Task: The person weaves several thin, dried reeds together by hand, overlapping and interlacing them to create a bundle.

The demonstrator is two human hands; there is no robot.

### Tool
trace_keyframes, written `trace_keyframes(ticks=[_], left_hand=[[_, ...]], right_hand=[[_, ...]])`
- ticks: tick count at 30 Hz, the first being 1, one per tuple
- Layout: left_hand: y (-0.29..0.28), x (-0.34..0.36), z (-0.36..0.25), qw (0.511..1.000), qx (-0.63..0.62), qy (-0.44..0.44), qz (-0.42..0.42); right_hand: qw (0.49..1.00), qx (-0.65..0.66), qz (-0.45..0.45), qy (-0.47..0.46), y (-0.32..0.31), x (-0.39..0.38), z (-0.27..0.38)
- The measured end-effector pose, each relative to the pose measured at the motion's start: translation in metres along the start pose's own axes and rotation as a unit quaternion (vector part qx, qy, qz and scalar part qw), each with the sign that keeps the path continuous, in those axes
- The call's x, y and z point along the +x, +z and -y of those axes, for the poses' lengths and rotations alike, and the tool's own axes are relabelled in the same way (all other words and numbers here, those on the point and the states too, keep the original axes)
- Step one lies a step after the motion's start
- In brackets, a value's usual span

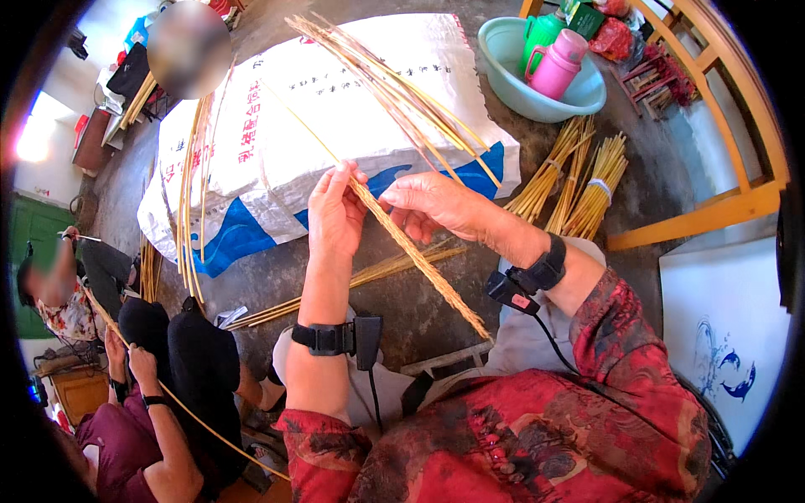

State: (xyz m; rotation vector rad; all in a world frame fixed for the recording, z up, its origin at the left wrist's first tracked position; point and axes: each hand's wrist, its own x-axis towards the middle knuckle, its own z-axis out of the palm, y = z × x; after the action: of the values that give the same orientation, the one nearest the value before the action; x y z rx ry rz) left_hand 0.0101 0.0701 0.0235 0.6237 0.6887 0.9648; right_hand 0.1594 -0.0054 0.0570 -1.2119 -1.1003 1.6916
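Observation:
A golden plaited straw braid [423,261] slants from my fingers down toward my lap. My left hand [337,205] pinches its upper end between thumb and fingers. From that grip a thin loose straw [295,115] sticks out to the upper left. Just right of the braid, my right hand [449,207] has loosely curled fingers with the thumb apart; I see nothing held in it. Beyond both hands, a white woven sack [335,126] is spread out, with loose straws [394,92] lying across its right part and more straws [193,184] over its left edge.
Tied straw bundles [599,189] lie at right, below a pale blue basin [503,84] holding a pink thermos [558,63] and a green one. A wooden frame [713,214] stands far right. At left, a person in maroon [122,444] holds a long strip [189,411]; other people sit beyond.

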Motion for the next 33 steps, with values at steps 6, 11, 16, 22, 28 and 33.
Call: trace_keyframes(ticks=[6,11,16,22,28,33], left_hand=[[0.002,0.006,0.005,1.0,0.025,0.017,0.004],[0.008,0.004,0.011,0.997,0.067,0.029,-0.023],[0.008,0.002,0.008,0.998,0.054,0.028,-0.02],[0.009,-0.005,0.001,0.998,0.051,0.027,-0.01],[0.004,-0.01,-0.004,0.999,0.026,0.013,0.029],[0.0,-0.012,-0.005,0.998,0.023,0.015,0.048]], right_hand=[[0.999,-0.019,-0.004,0.039,0.001,-0.011,0.0],[0.998,-0.012,0.0,0.06,0.001,-0.011,-0.005],[0.998,0.01,0.012,0.067,0.001,-0.01,-0.006],[0.998,-0.004,0.017,0.059,0.0,-0.005,-0.006],[0.998,0.026,0.027,0.053,0.001,-0.004,-0.004],[0.996,0.046,0.056,0.05,0.002,-0.004,-0.008]])
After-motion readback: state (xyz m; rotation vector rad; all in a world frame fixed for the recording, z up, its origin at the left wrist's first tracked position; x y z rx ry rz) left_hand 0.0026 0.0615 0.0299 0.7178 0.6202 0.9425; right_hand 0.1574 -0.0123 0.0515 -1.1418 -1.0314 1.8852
